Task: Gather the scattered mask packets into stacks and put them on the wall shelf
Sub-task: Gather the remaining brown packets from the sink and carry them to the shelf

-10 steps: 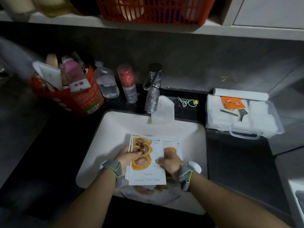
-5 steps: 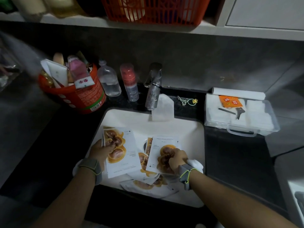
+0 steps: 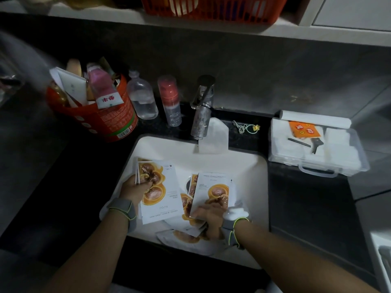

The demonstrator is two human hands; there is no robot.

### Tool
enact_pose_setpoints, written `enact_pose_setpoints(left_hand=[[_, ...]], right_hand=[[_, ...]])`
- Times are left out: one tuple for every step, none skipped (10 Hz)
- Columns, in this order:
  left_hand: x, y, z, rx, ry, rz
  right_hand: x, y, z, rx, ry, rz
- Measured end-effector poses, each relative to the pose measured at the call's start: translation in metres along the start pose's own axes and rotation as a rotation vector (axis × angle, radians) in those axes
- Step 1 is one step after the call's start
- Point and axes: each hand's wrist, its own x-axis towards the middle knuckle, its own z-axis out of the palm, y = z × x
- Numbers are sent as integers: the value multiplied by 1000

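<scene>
White mask packets printed with orange rings lie in the white sink (image 3: 249, 166). My left hand (image 3: 135, 190) pinches a small stack of packets (image 3: 163, 199) at the sink's left side, thumb on top. My right hand (image 3: 209, 216) grips the lower edge of another packet (image 3: 211, 191) in the middle of the sink. More loose packets (image 3: 186, 237) lie under and in front of it, partly hidden. The white wall shelf (image 3: 110, 13) runs along the top of the view.
A red basket (image 3: 211, 9) sits on the shelf. On the dark counter stand a red bucket of toiletries (image 3: 101, 119), a clear bottle (image 3: 141, 100), a red-capped bottle (image 3: 170, 100) and the tap (image 3: 202, 106). A clear plastic box (image 3: 317, 146) sits at the right.
The two hands have parted: my left hand carried its stack to the sink's left side. My right hand took hold of a separate packet lying in the middle.
</scene>
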Motion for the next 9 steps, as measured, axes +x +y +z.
enact_pose_setpoints(left_hand=[[1,0,2,-3,-15,-2],[-1,0,6,-6,-14,-10],[1,-1,8,1,-27,-18],[3,-2,8,15,-27,-15],[3,-2,9,32,-22,9],[3,-3,8,49,-10,33],[6,-4,6,59,-9,45],[10,-6,6,59,-18,38],[13,-6,5,78,-12,36]], right_hand=[[7,-1,-9,-109,-91,-63],[11,-2,-7,-91,-102,-55],[7,-8,-5,-21,-58,10],[11,-16,-7,-21,18,-1],[10,-29,-12,157,59,-5],[11,-36,-12,291,-26,-9],[5,-46,-16,220,-78,-113],[-2,-54,-24,163,-109,-212],[6,-61,-25,144,-210,-247]])
